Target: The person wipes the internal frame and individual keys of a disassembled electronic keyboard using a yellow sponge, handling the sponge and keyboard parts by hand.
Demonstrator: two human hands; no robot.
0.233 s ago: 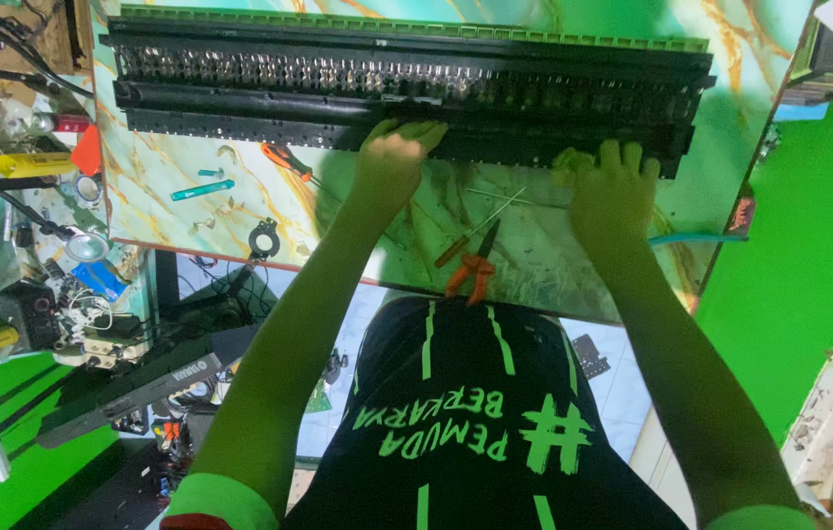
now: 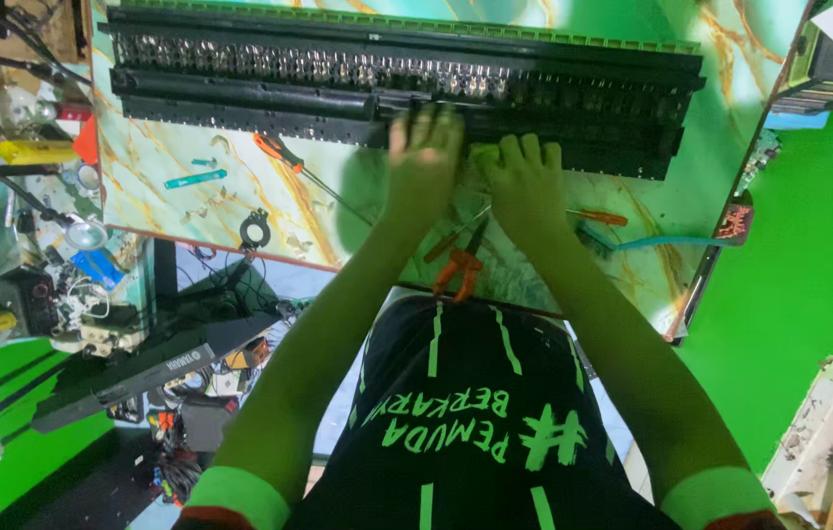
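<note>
Head view, work surface: marble-patterned table top (image 2: 190,211), pale green with orange veins, seen from above.

Main item: long black keyboard assembly (image 2: 240,83), lying across the far part of the table, running nearly its whole width; a row of small metal parts shows along its upper strip.

Left hand (image 2: 423,157): fingers together and extended, blurred, laid on the near edge of the keyboard assembly about its middle. Nothing seen pinched; whether it grips anything cannot be told.

Right hand (image 2: 526,182): flat, fingers slightly spread, pressed down on the near edge of the assembly just beside the left hand. The two hands are close, nearly touching.

Item under right hand: a small light patch shows between the hands; what it is cannot be told.

Orange-handled pliers (image 2: 460,265): on the table near its front edge, just below the wrists.

Orange-handled screwdriver (image 2: 284,157): lying at a slant left of the left hand, apart from it.

Second screwdriver (image 2: 598,216): orange handle, right of the right wrist.

Teal tool (image 2: 195,179): small, slim, on the left part of the table.

Black ring (image 2: 254,232): near the front left edge of the table.

Teal brush-like tool (image 2: 667,241): at the right front of the table.

Left margin: cluttered side bench (image 2: 43,255) with a yellow tool, a magnifier and loose parts.

Surround: green floor (image 2: 809,245).
</note>
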